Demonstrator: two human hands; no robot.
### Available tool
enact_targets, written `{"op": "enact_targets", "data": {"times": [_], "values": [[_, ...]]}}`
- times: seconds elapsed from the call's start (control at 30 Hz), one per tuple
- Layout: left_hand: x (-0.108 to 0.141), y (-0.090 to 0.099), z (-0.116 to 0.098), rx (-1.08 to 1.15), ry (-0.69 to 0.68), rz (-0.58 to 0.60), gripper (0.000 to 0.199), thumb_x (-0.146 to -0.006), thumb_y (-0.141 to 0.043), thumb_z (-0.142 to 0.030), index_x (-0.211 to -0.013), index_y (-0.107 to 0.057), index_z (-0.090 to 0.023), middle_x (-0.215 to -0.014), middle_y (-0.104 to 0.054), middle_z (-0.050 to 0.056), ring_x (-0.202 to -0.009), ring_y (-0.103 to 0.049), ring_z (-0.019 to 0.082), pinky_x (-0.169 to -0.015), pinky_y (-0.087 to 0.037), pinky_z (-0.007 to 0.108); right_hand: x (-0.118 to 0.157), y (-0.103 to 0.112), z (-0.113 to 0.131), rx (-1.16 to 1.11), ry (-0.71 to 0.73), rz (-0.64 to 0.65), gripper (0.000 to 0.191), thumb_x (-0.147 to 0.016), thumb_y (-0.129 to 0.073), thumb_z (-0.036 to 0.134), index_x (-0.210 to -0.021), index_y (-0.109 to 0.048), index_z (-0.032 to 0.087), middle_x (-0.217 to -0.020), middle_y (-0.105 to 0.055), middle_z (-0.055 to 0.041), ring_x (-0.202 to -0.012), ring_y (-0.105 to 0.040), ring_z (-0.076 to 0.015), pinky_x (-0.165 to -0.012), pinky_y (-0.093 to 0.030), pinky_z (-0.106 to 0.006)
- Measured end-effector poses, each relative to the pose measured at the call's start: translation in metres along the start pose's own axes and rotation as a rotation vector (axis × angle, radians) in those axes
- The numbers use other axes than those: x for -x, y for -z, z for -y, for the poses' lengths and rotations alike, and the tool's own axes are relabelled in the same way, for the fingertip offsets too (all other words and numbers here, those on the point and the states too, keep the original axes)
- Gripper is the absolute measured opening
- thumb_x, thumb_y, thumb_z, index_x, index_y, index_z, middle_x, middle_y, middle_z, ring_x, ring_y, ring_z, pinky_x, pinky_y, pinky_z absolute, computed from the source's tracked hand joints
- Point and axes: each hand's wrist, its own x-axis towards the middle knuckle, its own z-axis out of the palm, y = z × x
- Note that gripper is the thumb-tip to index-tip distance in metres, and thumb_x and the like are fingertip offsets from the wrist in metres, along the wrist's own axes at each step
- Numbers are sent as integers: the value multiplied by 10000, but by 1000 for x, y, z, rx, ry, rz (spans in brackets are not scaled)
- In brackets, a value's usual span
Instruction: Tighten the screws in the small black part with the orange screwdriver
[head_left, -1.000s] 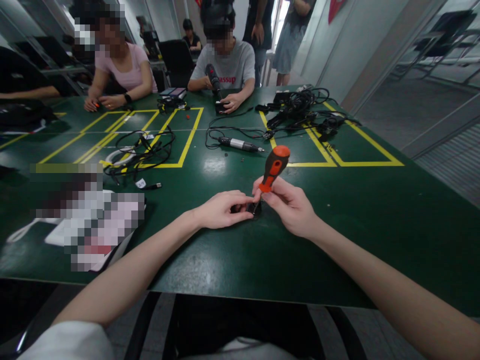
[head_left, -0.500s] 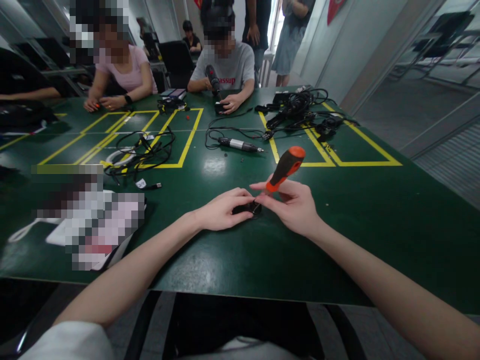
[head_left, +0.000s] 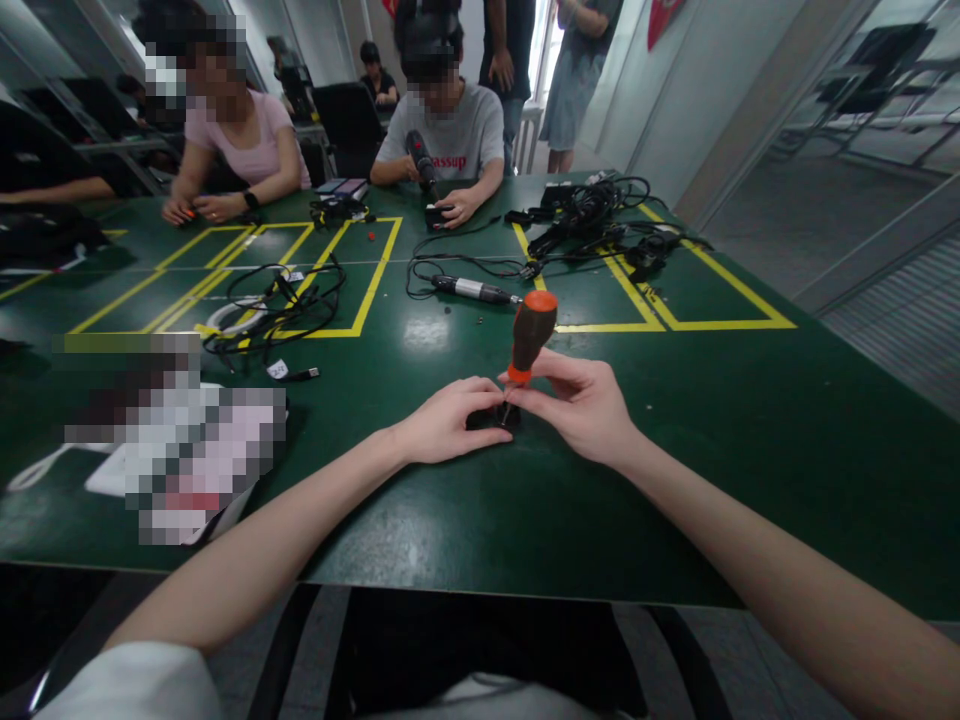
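An orange and black screwdriver (head_left: 534, 335) stands nearly upright over the green table, its tip down at a small dark part (head_left: 508, 414). The fingers of my right hand (head_left: 581, 402) pinch it low, just under the orange collar. From the left, my left hand (head_left: 457, 420) holds the small dark part against the table between thumb and fingers. Fingers partly hide this part, so its shape is unclear.
A black and silver pen-like tool (head_left: 476, 289) with a cable lies beyond my hands. Coiled cables (head_left: 277, 305) sit left, a cable heap (head_left: 592, 215) back right. A pixelated pouch (head_left: 217, 460) is near left. Across the table, a person holds a power driver (head_left: 421, 160).
The screwdriver's handle has swung left from a rightward lean to nearly upright. My right hand has shifted slightly left with it. My left hand remains at the small part.
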Motion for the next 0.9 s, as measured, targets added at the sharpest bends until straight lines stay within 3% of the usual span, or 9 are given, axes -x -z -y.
{"op": "enact_targets", "data": {"times": [0.13,0.3,0.47,0.63,0.8,0.9], "values": [[0,0,-2,31,-20,13,222,-972,-682,-369,-1030,-698,-155,-1210,-674,129,-1149,-635,252,-1059,-518,424,0,4,1,15,8,42,100,-882,-814,328,-882,-803,228,-848,-758,-40,-810,-692,-207,-776,-568,-375],[-1,1,-4,50,-10,45,180,-964,-680,-344,-998,-686,-168,-1133,-675,102,-1101,-625,239,-1031,-517,405,0,4,4,-79,-27,169,262,-937,-749,465,-880,-754,209,-842,-729,-39,-777,-684,-183,-754,-579,-348],[-1,2,-7,85,-3,48,161,-959,-671,-333,-954,-652,-174,-1152,-682,99,-1119,-628,233,-1051,-504,393,2,0,2,-175,-72,119,285,-857,-845,451,-926,-697,217,-792,-734,-4,-672,-711,-162,-721,-609,-334],[0,4,-5,91,-12,14,191,-878,-684,-273,-1039,-666,-170,-1192,-678,110,-1141,-625,253,-1062,-506,431,1,1,1,-113,-51,114,253,-870,-835,442,-827,-744,210,-839,-763,-42,-797,-723,-193,-792,-608,-365],[1,20,-4,108,-10,-188,454,-889,-640,-275,-1337,-639,-200,-1238,-701,99,-1131,-636,250,-978,-521,407,1,-1,2,-91,1,110,228,-936,-766,447,-872,-814,233,-918,-777,-54,-869,-720,-199,-842,-596,-380],[0,31,-13,169,-76,-369,499,-964,-613,-429,-1423,-602,-233,-1268,-717,96,-1106,-650,240,-949,-527,386,2,-3,2,-117,-29,105,226,-958,-743,442,-919,-820,233,-900,-758,-45,-797,-709,-175,-779,-593,-351]]}}
